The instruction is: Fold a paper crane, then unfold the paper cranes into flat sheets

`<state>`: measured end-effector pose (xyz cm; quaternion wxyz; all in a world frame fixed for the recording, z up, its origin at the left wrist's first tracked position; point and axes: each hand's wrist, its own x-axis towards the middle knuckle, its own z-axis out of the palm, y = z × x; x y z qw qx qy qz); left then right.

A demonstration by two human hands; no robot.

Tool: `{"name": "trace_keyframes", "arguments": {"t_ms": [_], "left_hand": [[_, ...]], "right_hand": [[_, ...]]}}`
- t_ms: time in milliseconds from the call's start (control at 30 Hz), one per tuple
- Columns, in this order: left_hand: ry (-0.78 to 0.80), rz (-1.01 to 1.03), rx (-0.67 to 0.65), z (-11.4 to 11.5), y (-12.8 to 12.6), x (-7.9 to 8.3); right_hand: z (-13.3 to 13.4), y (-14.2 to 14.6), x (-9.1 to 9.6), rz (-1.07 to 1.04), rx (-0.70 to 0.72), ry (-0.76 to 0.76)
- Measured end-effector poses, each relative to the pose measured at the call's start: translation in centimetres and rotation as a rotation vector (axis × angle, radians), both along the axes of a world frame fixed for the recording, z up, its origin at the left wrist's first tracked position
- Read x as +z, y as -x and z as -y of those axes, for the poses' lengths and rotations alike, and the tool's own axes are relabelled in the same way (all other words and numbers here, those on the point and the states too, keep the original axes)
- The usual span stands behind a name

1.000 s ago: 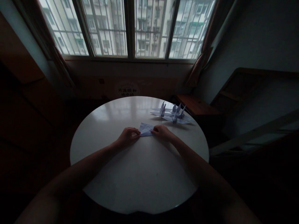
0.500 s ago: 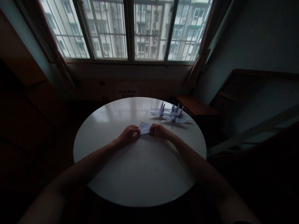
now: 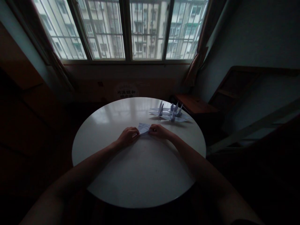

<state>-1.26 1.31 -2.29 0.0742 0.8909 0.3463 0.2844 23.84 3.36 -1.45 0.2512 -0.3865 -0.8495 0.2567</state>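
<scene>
A small piece of folded paper (image 3: 143, 128), pale and creased, is held between my two hands over the middle of the round white table (image 3: 140, 175). My left hand (image 3: 129, 135) pinches its near left corner between thumb and fingers. On the opposite side, my right hand (image 3: 159, 131) grips the right edge, its fingers covering part of the sheet. Behind and to the right of my right hand, several paper cranes (image 3: 172, 115) stand close together on the table, wings spread.
Beyond the table is a barred window (image 3: 145, 31) with curtains (image 3: 195, 67) at its sides. A low brown wooden cabinet (image 3: 197, 104) stands behind the table's right side. A pale diagonal rail (image 3: 253, 128) runs along the right.
The view has shifted slightly. Both hands keep their hold on the folded paper, whose near edge now looks a little more tilted.
</scene>
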Motion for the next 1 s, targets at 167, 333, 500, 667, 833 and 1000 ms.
{"name": "trace_keyframes", "arguments": {"t_ms": [167, 333, 500, 667, 833, 1000], "left_hand": [[0.022, 0.044, -0.001, 0.11, -0.07, 0.02], [0.050, 0.064, -0.005, 0.19, -0.15, 0.40], [0.079, 0.078, -0.034, 0.06, 0.00, 0.50], [0.083, 0.091, -0.020, -0.06, 0.14, 0.16], [0.104, 0.092, -0.008, -0.16, 0.21, 0.03], [0.101, 0.089, -0.019, -0.04, 0.18, 0.25]], "right_hand": [[-0.10, 0.06, -0.28, -0.001, -0.013, -0.023], [-0.11, 0.01, -0.37, -0.015, -0.020, -0.023], [-0.10, -0.10, -0.35, -0.031, -0.014, 0.009], [0.00, -0.12, -0.11, -0.021, -0.016, 0.016], [-0.03, -0.12, -0.11, -0.017, -0.014, 0.015], [-0.34, -0.27, -0.58, -0.020, -0.008, 0.003]]}}
